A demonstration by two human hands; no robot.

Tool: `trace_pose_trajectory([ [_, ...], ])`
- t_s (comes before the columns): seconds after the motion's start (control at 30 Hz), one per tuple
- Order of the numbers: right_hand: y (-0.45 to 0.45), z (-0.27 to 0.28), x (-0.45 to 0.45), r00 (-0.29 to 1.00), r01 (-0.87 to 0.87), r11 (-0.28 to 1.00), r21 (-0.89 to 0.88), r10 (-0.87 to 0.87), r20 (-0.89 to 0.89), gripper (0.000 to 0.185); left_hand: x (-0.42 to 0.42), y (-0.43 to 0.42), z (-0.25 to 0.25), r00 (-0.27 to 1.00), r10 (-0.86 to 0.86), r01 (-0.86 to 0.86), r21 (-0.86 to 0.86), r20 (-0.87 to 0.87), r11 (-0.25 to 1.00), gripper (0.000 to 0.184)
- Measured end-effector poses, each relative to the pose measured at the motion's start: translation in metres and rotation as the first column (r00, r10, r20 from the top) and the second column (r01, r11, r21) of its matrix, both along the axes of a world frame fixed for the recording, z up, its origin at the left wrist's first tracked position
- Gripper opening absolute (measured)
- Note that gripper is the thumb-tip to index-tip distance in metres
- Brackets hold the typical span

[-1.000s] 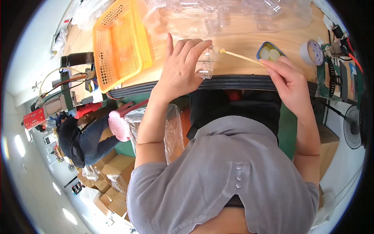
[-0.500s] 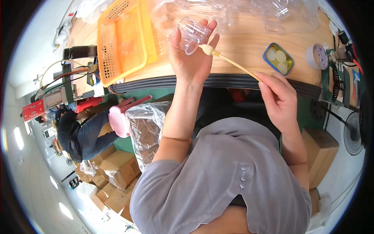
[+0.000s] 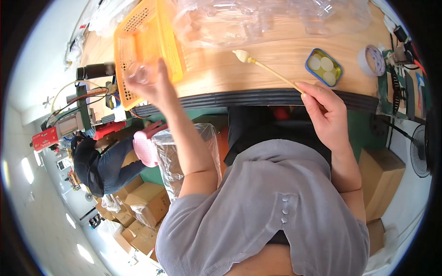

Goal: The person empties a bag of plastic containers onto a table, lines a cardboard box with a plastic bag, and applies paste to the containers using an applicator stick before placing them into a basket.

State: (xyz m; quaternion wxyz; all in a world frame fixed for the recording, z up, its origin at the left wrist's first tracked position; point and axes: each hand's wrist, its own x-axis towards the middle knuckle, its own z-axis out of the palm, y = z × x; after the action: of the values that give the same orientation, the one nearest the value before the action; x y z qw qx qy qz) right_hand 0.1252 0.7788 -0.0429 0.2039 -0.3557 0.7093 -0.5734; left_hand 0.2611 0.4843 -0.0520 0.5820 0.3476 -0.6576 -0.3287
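Note:
My left hand (image 3: 159, 89) is over the near part of the yellow plastic basket (image 3: 177, 55), smeared by motion. A clear plastic cup-like piece (image 3: 138, 73) shows at its fingers, inside the basket's outline; its exact shape is blurred. My right hand (image 3: 324, 108) pinches the end of a thin pale stick (image 3: 274, 74) between thumb and fingers. The stick's far end carries a whitish bulb-shaped tip, held above the wooden table (image 3: 207, 69). To the right of the stick is a small blue-rimmed tin (image 3: 307, 64) with several pale round discs in it.
Clear plastic bags and pieces (image 3: 258, 23) lie along the back of the table. A tape roll (image 3: 371, 60) stands at the right. Below the table edge are a plastic-lined bin (image 3: 168, 154) and a pink stool (image 3: 145, 149). A co-worker (image 3: 94, 161) is at the far left.
My left hand has swung left, from beside the stick's tip to the basket, carrying clear plastic. My right hand still holds the stick in nearly the same place.

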Motion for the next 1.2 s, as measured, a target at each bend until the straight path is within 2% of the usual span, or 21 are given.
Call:
trace_pose_trajectory([
  [0.03,0.003,-0.004,-0.001,1.000,0.009,1.000,0.005,-0.009,0.016,0.018,0.014,-0.025,0.000,0.964,0.153,-0.109,-0.203,0.219,0.973,0.063],
  [0.07,0.005,-0.008,-0.001,0.999,0.015,1.000,0.010,-0.015,0.033,0.018,0.035,-0.047,-0.005,0.685,0.465,-0.225,-0.444,0.560,0.867,0.070],
  [0.13,0.008,-0.015,0.001,0.998,0.040,0.999,-0.003,-0.040,0.040,0.018,0.031,-0.049,-0.008,0.527,0.600,-0.252,-0.564,0.602,0.786,0.070],
  [0.2,0.009,-0.017,0.003,0.995,0.066,0.998,-0.005,-0.065,0.072,0.019,0.008,-0.037,-0.017,0.632,0.471,-0.039,-0.581,0.616,0.813,0.058],
  [0.23,0.010,-0.017,0.005,0.992,0.079,0.997,-0.001,-0.078,0.100,0.019,-0.011,-0.025,-0.025,0.735,0.194,0.064,-0.351,0.649,0.934,0.052],
  [0.27,0.011,-0.017,0.006,0.988,0.089,0.996,0.006,-0.089,0.126,0.019,-0.034,-0.010,-0.032,0.795,-0.093,0.196,-0.108,0.599,0.975,0.046],
  [0.3,0.013,-0.017,0.006,0.987,0.088,0.996,0.015,-0.090,0.133,0.019,-0.061,0.011,-0.030,0.737,-0.184,0.184,0.070,0.650,0.981,0.040],
  [0.33,0.015,-0.017,0.005,0.986,0.088,0.996,0.025,-0.091,0.140,0.019,-0.083,0.018,-0.041,0.719,-0.316,0.259,0.183,0.619,0.948,0.049],
  [0.4,0.023,-0.016,0.003,0.986,0.085,0.994,0.063,-0.093,0.141,0.020,-0.116,0.019,-0.068,0.582,-0.417,0.315,0.279,0.698,0.907,0.059],
  [0.5,0.041,-0.016,0.000,0.982,0.112,0.988,0.110,-0.127,0.142,0.020,-0.134,0.011,-0.087,0.380,-0.425,0.474,0.222,0.821,0.852,0.065],
  [0.63,0.063,-0.031,0.001,0.958,0.204,0.975,0.087,-0.217,0.186,0.021,-0.114,-0.004,-0.080,0.409,-0.621,0.439,0.452,0.669,0.777,0.051],
  [0.67,0.067,-0.035,0.001,0.952,0.223,0.971,0.083,-0.236,0.196,0.021,-0.111,0.000,-0.083,0.516,-0.754,0.453,0.617,0.407,0.643,0.049],
  [0.7,0.070,-0.037,0.001,0.945,0.227,0.970,0.088,-0.241,0.221,0.021,-0.106,0.016,-0.072,0.598,-0.794,0.492,0.732,0.109,0.471,0.047],
  [0.73,0.072,-0.039,0.002,0.938,0.227,0.969,0.093,-0.244,0.245,0.021,-0.101,0.030,-0.064,0.648,-0.736,0.550,0.788,-0.194,0.278,0.046],
  [0.77,0.073,-0.040,0.003,0.933,0.222,0.970,0.099,-0.241,0.269,0.021,-0.099,0.040,-0.062,0.567,-0.641,0.677,0.736,-0.518,0.005,0.046],
  [0.8,0.072,-0.041,0.004,0.936,0.213,0.972,0.095,-0.231,0.265,0.021,-0.105,0.050,-0.073,0.561,-0.533,0.722,0.689,-0.634,-0.060,0.042],
  [0.87,0.069,-0.039,0.003,0.945,0.194,0.977,0.086,-0.210,0.252,0.022,-0.122,0.071,-0.078,0.693,-0.448,0.674,0.728,-0.565,0.125,0.039],
  [0.9,0.068,-0.036,0.002,0.947,0.187,0.979,0.082,-0.202,0.251,0.022,-0.130,0.076,-0.079,0.714,-0.396,0.677,0.714,-0.578,0.179,0.038],
  [1.07,0.062,-0.025,-0.002,0.955,0.212,0.977,0.024,-0.213,0.205,0.021,-0.167,0.073,-0.080,0.770,-0.161,0.627,0.688,-0.617,0.366,0.035],
  [1.17,0.061,-0.029,0.000,0.952,0.219,0.976,-0.001,-0.213,0.218,0.021,-0.177,0.037,-0.099,0.750,-0.102,0.661,0.734,-0.653,0.160,0.038],
  [1.2,0.063,-0.030,0.001,0.954,0.208,0.978,0.019,-0.207,0.216,0.021,-0.178,0.037,-0.093,0.769,-0.077,0.638,0.753,-0.635,0.162,0.036],
])
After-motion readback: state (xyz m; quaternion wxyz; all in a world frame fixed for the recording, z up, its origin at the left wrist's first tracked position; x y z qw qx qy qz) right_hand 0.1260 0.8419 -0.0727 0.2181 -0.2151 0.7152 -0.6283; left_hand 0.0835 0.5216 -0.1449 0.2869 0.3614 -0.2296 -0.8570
